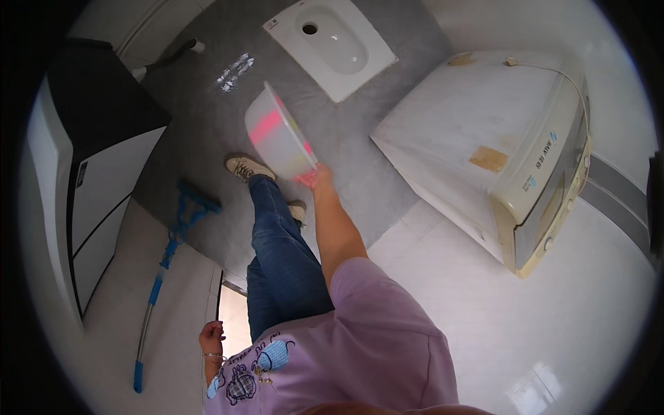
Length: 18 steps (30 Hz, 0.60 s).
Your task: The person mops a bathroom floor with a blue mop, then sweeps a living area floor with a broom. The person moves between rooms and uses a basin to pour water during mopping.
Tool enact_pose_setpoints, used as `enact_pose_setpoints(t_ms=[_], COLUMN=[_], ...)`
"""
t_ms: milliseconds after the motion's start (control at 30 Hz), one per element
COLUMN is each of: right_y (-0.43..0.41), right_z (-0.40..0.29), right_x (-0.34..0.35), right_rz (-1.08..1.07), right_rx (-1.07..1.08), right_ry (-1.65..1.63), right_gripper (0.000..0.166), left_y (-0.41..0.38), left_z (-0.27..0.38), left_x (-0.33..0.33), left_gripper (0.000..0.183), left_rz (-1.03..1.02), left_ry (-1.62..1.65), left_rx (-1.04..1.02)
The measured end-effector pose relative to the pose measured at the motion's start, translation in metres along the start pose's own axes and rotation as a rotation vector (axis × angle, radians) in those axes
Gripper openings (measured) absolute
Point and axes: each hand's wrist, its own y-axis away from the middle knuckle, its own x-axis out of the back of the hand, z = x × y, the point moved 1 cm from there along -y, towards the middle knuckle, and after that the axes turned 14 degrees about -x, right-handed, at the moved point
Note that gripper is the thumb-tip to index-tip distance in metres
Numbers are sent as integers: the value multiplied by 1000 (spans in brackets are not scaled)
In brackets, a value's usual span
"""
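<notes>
A translucent plastic basin (270, 135) with pink and yellowish patches is tilted on its side above the grey floor, its rim facing the squat toilet. My right hand (316, 176) grips it by the lower end of the rim, with the arm stretched out. My left hand (211, 332), a bracelet at its wrist, hangs beside my body near a bright doorway gap; its fingers are loosely curled, and whether anything is in them cannot be made out.
A white squat toilet (358, 57) is set in the floor ahead. An old washing machine (467, 135) stands right. Left are a dark-topped vanity cabinet (114, 171) and a blue sponge mop (155, 285) against the wall. A pipe (174, 57) and a wet patch (235, 72) lie beyond.
</notes>
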Motion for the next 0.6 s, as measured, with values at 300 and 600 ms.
enact_pose_setpoints(t_ms=[300, 600], right_y=[11, 115], right_z=[-83, 22], right_x=[-47, -5], right_rz=[-80, -101], right_rx=[-79, 157], right_ry=[343, 146], right_gripper=[37, 32], left_y=[-21, 24], left_z=[6, -45], left_x=[-11, -1], left_gripper=[10, 10], left_rz=[36, 175], left_ry=[159, 298], left_rx=[-55, -90])
